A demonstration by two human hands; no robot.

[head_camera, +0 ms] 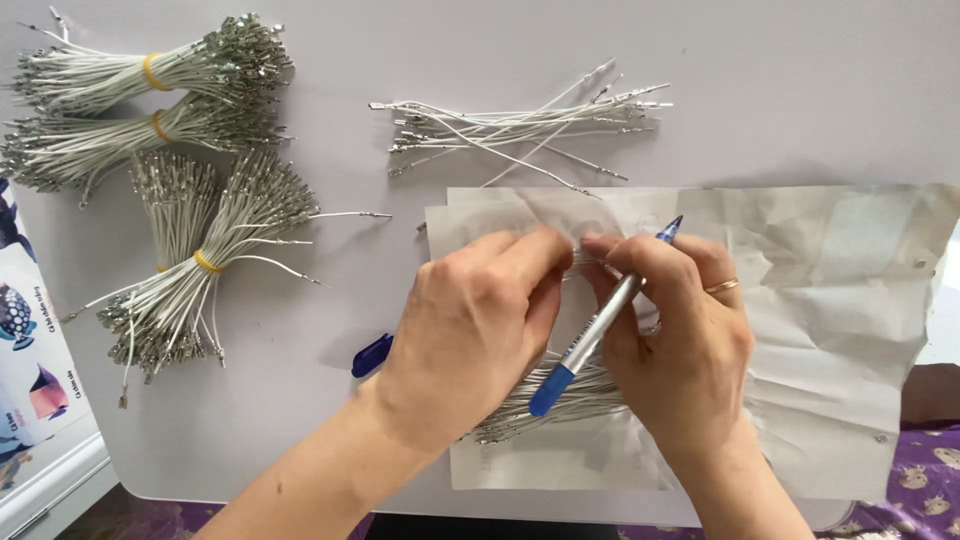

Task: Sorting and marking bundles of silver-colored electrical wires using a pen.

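Right hand [680, 335] holds pen [600, 330], apparently pinching wires [560, 400] beneath.

wire bundle: thin white wires [560, 395] with metal tips, gathered in a loose sheaf, lying slantwise on the crumpled paper [820, 300], its upper part hidden under both hands.
pen: blue-and-silver ballpoint [590, 335], tilted, tip up and blue cap end down, crossing over the wires above the paper.
paper: creased grey-white sheet, flat beneath the wires.
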